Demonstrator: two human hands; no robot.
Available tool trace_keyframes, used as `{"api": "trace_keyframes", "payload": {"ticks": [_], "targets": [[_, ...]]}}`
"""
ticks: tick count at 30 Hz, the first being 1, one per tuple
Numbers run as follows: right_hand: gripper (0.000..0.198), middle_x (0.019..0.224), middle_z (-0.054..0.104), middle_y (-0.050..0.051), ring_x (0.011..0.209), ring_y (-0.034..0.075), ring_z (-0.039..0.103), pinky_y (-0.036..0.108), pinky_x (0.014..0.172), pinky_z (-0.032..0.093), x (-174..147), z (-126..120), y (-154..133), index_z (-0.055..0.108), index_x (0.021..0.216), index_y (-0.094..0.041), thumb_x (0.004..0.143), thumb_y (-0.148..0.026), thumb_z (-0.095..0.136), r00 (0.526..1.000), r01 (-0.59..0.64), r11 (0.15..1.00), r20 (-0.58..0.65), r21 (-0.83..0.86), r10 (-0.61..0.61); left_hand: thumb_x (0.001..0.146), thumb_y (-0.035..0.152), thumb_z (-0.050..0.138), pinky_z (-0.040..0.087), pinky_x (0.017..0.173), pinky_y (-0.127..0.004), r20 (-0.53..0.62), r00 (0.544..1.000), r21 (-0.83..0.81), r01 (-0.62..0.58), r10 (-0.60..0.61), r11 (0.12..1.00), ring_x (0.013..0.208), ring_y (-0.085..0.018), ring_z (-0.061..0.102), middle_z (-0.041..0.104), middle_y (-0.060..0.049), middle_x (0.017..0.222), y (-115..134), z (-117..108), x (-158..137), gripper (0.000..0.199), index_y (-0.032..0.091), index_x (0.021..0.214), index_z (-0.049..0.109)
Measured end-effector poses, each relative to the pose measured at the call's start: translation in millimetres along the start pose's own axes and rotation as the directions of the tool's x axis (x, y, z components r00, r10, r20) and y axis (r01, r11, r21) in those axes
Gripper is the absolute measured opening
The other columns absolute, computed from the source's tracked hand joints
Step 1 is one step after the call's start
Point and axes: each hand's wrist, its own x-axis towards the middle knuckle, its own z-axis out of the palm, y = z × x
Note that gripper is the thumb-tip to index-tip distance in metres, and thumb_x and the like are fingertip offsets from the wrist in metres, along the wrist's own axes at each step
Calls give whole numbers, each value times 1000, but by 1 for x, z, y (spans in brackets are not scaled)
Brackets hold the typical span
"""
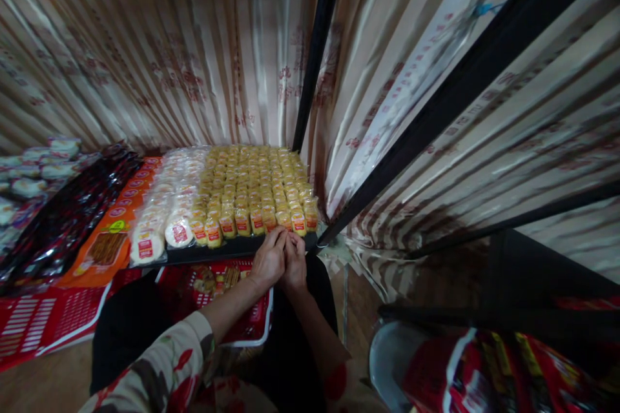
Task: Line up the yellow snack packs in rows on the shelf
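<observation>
My left hand (pixel 269 262) and my right hand (pixel 294 266) meet at the front edge of a black shelf (pixel 194 253). Both are closed, fingers pressed together and touching each other; whatever they may hold is hidden. Just beyond the fingertips stand dense rows of small yellow wrapped cakes (pixel 242 220) with red labels. White round wrapped cakes (pixel 179 231) form rows to their left. Below my forearms, a red plastic basket (pixel 264 316) sits between my knees with some yellow-brown packets (pixel 220 279) inside.
Left of the cakes lie an orange snack package (pixel 104 248), dark shiny packages (pixel 72 203) and white packets (pixel 31 187). Another red basket (pixel 53 319) is at lower left. Pleated curtains (pixel 217 45) and black metal posts (pixel 322 39) enclose the shelf. Red packages (pixel 445 368) lie at lower right.
</observation>
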Motion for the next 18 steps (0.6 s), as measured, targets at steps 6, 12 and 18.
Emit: {"api": "trace_keyframes", "payload": {"ticks": [6, 12, 18], "targets": [[50, 121, 43, 14, 114, 24, 47, 42, 96, 43, -4, -3, 0, 41, 132, -18, 82, -20, 45, 999, 54, 998, -3, 23, -54, 77, 9, 42, 37, 106, -38, 25, 1000, 28, -3, 2, 1000, 121, -21, 43, 47, -12, 127, 4, -8, -2, 48, 14, 124, 47], [41, 115, 46, 15, 108, 24, 49, 44, 92, 45, -11, -2, -3, 48, 123, -15, 84, -24, 43, 995, 97, 995, -16, -22, -98, 80, 14, 42, 38, 105, -36, 18, 1000, -13, -18, 19, 1000, 119, -21, 44, 48, -14, 125, 3, -13, -14, 43, 11, 123, 48], [32, 107, 54, 12, 101, 22, 54, 40, 87, 47, -41, 10, -16, 56, 112, -18, 84, -22, 43, 996, 48, 999, 79, 19, -49, 84, 13, 37, 42, 99, -38, -33, 995, -49, 93, -95, 994, 110, -19, 50, 56, -11, 115, -5, -18, -51, 35, 15, 114, 54]]}}
